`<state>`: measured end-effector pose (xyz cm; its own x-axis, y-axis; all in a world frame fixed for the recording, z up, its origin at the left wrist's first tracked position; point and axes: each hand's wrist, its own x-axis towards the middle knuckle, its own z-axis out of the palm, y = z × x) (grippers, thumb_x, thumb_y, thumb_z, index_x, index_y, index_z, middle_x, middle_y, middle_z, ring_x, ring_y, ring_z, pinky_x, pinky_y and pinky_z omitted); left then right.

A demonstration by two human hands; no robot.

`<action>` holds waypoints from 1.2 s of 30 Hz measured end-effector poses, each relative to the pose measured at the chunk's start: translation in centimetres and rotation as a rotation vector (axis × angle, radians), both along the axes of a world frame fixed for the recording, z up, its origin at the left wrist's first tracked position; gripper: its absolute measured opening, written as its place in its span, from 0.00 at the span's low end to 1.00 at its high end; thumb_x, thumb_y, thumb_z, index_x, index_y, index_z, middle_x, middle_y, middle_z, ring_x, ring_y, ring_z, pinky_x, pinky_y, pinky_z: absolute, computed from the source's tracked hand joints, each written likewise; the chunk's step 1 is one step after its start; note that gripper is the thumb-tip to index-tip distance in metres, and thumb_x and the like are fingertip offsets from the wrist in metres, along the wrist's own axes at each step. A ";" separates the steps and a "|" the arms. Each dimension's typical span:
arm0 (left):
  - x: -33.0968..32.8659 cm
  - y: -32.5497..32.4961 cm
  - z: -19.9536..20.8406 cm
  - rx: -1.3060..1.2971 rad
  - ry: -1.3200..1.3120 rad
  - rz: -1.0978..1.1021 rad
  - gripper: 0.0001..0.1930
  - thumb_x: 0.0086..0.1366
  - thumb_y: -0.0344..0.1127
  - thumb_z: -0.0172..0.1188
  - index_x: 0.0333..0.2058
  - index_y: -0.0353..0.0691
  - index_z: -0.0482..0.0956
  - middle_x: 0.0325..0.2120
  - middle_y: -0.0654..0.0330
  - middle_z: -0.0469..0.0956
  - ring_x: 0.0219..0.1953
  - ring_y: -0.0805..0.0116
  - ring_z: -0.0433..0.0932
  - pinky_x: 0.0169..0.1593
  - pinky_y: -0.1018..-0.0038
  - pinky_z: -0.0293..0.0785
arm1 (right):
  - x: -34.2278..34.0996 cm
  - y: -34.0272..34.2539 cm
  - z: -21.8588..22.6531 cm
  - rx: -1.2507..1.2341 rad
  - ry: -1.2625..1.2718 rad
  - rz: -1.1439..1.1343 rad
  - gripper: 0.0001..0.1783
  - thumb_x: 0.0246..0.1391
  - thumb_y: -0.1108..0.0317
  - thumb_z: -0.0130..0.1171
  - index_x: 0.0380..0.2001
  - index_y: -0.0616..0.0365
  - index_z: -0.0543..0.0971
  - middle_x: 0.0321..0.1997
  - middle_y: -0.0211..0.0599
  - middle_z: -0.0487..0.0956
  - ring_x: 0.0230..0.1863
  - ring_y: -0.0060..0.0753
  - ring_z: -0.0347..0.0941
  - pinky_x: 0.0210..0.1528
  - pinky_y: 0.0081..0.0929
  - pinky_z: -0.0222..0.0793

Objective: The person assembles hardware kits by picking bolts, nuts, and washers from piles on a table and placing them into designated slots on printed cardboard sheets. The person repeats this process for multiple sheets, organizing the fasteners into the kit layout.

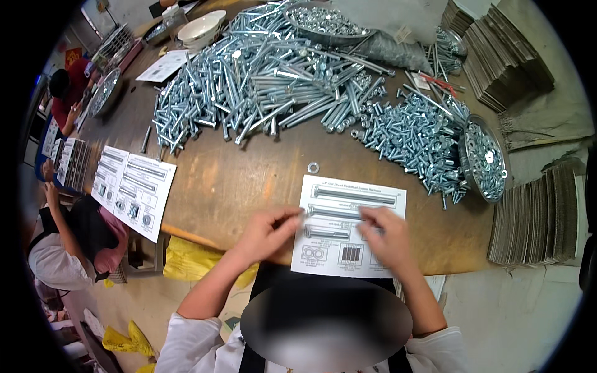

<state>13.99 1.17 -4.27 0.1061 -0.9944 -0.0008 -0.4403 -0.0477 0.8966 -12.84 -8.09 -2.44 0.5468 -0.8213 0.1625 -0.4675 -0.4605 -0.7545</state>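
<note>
Lying at tabletop's point(236, 186) near edge: sheet point(348, 225). Left hand point(268, 231) at sheet's left edge, thumb and fingers nearly meeting; cannot tell if anything pinched. Right hand point(388, 237) over sheet's right side, fingers curled, blurred; grip's opening and hold unclear. Sheet probably there for both hands' reach. Bolts point(261, 81) heaped toward far edge, presumably sparing room. Bowl point(505, 177) at right edge likely corrals washers point(487, 155).

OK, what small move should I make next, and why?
Perhaps reach your left hand forward for the loose metal ring: it lies alone just beyond the printed sheet, apart from the heaped bolts, and that hand is close by. Whether it holds something is too blurred to tell.
</note>
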 end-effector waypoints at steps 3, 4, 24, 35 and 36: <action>0.3 -5.6 1.4 -0.141 -0.153 0.014 0.13 0.66 0.36 0.60 0.45 0.38 0.83 0.35 0.52 0.81 0.39 0.57 0.81 0.43 0.68 0.76 | 1.6 -6.2 1.0 -0.282 0.074 -0.052 0.10 0.52 0.70 0.63 0.39 0.59 0.82 0.36 0.40 0.81 0.37 0.41 0.79 0.40 0.35 0.74; -0.2 -8.0 2.7 -0.121 -0.216 -0.002 0.13 0.66 0.36 0.61 0.47 0.39 0.82 0.40 0.54 0.81 0.45 0.61 0.81 0.47 0.71 0.75 | 2.5 -8.3 0.7 -0.364 0.116 -0.070 0.09 0.52 0.69 0.64 0.37 0.58 0.82 0.38 0.39 0.81 0.41 0.41 0.78 0.41 0.36 0.73; -1.7 1.1 1.7 -0.403 -0.332 -0.255 0.09 0.53 0.29 0.70 0.34 0.41 0.81 0.33 0.57 0.81 0.35 0.57 0.80 0.36 0.66 0.76 | 1.3 3.6 2.2 0.419 -0.059 0.189 0.09 0.57 0.71 0.58 0.38 0.63 0.82 0.31 0.46 0.83 0.29 0.46 0.79 0.35 0.31 0.74; -3.4 5.5 -0.6 -0.319 -0.279 -0.129 0.14 0.54 0.32 0.71 0.40 0.42 0.82 0.34 0.59 0.81 0.36 0.57 0.79 0.37 0.66 0.76 | 3.2 6.9 -1.1 -0.054 0.058 0.006 0.07 0.53 0.71 0.65 0.35 0.58 0.81 0.28 0.41 0.80 0.27 0.45 0.78 0.28 0.35 0.73; -3.5 5.3 -0.3 -0.280 -0.269 -0.128 0.14 0.55 0.33 0.70 0.41 0.42 0.82 0.34 0.59 0.80 0.37 0.57 0.79 0.38 0.65 0.76 | 2.9 6.8 -0.9 -0.076 0.062 -0.007 0.06 0.53 0.71 0.64 0.35 0.58 0.81 0.29 0.42 0.80 0.27 0.45 0.78 0.28 0.34 0.73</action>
